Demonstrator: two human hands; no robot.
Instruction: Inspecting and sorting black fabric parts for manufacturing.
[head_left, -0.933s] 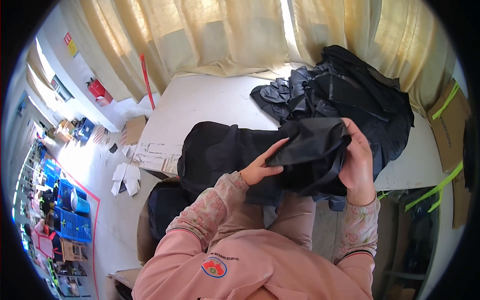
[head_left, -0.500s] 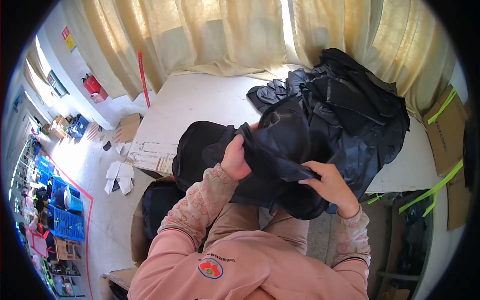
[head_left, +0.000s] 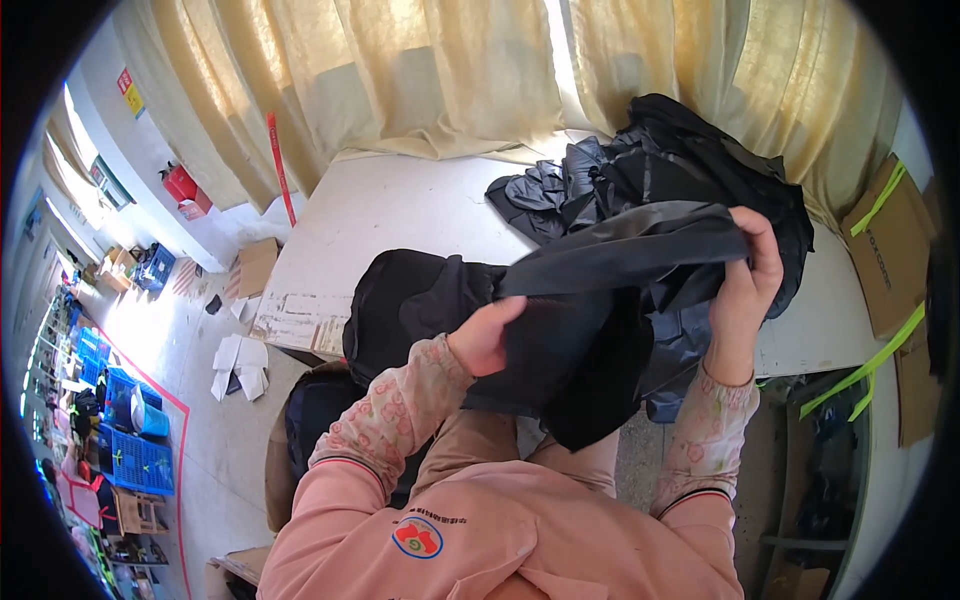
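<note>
Between my two hands a black fabric piece (head_left: 570,330) is stretched out over the table's near edge, its lower end hanging toward my lap. My left hand (head_left: 484,335) is closed on its left side, the fingertips hidden by the cloth. At the upper right corner my right hand (head_left: 748,275) pinches the raised edge, thumb and fingers pressed around it. Further black padded cloth (head_left: 405,300) lies on the table just left of the held piece. Behind my right hand spreads a large heap of black fabric (head_left: 690,165), crumpled and partly shiny.
The white table (head_left: 400,200) has a worn front left edge and backs onto yellow curtains (head_left: 420,70). A cardboard box (head_left: 885,255) with green straps stands at the right. Below the table's left corner, an open box holds black items (head_left: 325,410). Blue crates (head_left: 138,455) stand on the floor far left.
My right hand has moved up and to the right with the fabric's edge, spreading the piece flatter. My left hand has shifted slightly and stays on its left side.
</note>
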